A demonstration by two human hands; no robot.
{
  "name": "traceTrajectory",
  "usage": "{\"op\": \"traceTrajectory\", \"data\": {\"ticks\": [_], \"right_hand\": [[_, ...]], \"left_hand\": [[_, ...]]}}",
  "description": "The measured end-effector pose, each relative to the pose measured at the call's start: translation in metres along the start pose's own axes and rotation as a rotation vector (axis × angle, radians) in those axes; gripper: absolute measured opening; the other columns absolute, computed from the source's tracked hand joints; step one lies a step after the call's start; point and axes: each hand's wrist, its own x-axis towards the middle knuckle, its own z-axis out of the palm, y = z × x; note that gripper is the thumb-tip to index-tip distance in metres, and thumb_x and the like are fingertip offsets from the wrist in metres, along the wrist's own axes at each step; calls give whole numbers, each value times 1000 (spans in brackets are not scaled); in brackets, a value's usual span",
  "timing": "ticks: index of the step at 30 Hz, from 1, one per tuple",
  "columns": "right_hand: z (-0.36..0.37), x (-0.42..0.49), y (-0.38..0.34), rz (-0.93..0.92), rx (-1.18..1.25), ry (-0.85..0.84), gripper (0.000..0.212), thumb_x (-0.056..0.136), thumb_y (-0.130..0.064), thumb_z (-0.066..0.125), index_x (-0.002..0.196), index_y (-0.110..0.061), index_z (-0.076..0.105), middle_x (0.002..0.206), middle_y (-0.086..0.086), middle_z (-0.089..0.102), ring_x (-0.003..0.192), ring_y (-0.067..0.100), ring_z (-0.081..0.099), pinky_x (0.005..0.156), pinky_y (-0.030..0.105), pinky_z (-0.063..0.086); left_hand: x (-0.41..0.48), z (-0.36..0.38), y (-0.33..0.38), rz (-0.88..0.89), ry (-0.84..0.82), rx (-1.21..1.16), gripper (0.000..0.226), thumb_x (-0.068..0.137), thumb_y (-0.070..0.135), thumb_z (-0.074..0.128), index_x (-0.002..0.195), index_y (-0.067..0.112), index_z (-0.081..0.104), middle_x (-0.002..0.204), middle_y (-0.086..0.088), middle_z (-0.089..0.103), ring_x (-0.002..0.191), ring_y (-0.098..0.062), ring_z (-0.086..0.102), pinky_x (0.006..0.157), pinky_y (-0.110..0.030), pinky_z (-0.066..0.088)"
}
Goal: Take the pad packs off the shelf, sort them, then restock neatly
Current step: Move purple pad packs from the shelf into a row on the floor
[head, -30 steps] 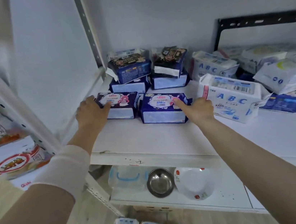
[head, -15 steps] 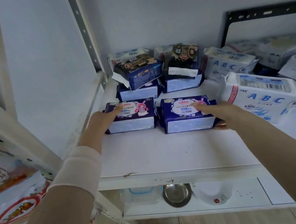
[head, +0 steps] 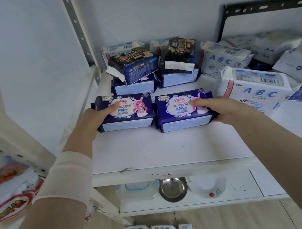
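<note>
1. Gripping at both ends: the left hand (head: pixel 97 119) wraps the outer end of the left navy pack (head: pixel 126 110), centre frame, with its fingers across the top.
2. The right hand (head: pixel 222 109) pinches the right navy pack (head: pixel 180 110) beside it, fingers above and thumb beneath.
3. Both packs sit on the white shelf (head: pixel 160 147).
4. They look light, soft and squashy. The glossy wrap may slip, so hold the padded body, not the crimped flaps.

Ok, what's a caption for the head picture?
Left hand grips left purple pack, right hand grips right purple pack, on the shelf.
</note>
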Motion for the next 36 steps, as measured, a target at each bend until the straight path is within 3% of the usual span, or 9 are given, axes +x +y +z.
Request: {"op": "traceTrajectory", "data": {"ticks": [3, 8, 10, 13, 19, 23, 27, 32, 36], "right_hand": [[-4, -6, 2, -47, 15, -32, 31, 70, -22, 79, 95, -13, 64, 93, 3, 69, 86, 17, 65, 84, 33, 53], [-18, -14, 12, -137, 47, -72, 32, 69, -21, 79, 95, -10, 64, 95, 6, 71, 88, 18, 66, 87, 34, 52], [-26, -16, 18, -171, 62, -95, 36, 69, -21, 79, 100, -8, 64, 94, 5, 71, 87, 17, 66, 85, 31, 52], [-38, -21, 24, -194, 84, -157, 34, 68, -20, 80, 98, -10, 65, 94, 3, 71, 89, 16, 66, 85, 29, 51], [-68, -33, 30, -248, 155, -324, 25, 71, -12, 76, 93, -15, 65, 80, -3, 73, 74, 11, 68, 65, 23, 53], [-84, -44, 39, -289, 150, -334, 23, 68, -7, 78, 88, -11, 66, 73, -3, 72, 70, 12, 66, 69, 24, 54], [-99, -66, 51, -312, 160, -339, 27, 70, -6, 76, 95, -12, 65, 76, -3, 72, 69, 8, 67, 59, 19, 52], [-121, -100, 77, -351, 189, -303, 25, 76, -5, 70, 99, -14, 64, 91, 2, 71, 84, 16, 68, 76, 27, 56], [-136, -122, 114, -314, 275, -347, 26, 80, -4, 66, 105, -10, 63, 89, 2, 74, 83, 16, 71, 69, 28, 57]], "left_hand": [[-6, 3, -8, 77, 38, -31, 78, 30, 71, 79, 88, 21, 66, 97, -11, 72, 95, -31, 67, 92, -51, 50], [-34, 13, -6, 143, 203, -89, 53, 68, 47, 77, 104, 12, 62, 98, -12, 69, 88, -31, 67, 75, -45, 55], [-47, 19, -5, 164, 278, -115, 55, 70, 41, 78, 109, 7, 60, 97, -10, 68, 75, -21, 69, 58, -30, 57], [-79, 30, -8, 212, 377, -148, 36, 76, 26, 76, 102, 9, 58, 84, -3, 64, 51, -2, 61, 40, -13, 43], [-164, 49, -24, 218, 517, -289, 37, 78, 26, 73, 107, 11, 56, 97, -4, 65, 84, -15, 65, 62, -17, 51], [-214, 60, -41, 225, 471, -300, 33, 78, 25, 73, 104, 9, 60, 94, -3, 69, 86, -17, 68, 73, -28, 55], [-255, 74, -53, 257, 390, -311, 18, 77, 21, 72, 91, 17, 63, 80, 7, 74, 80, -14, 71, 65, -22, 56], [-290, 94, -74, 269, 235, -338, 43, 56, 30, 80, 94, 21, 62, 89, 3, 73, 85, -18, 70, 72, -28, 57], [-312, 115, -106, 238, 119, -363, 50, 57, 23, 83, 101, 20, 60, 91, 5, 73, 84, -14, 70, 69, -25, 57]]}}
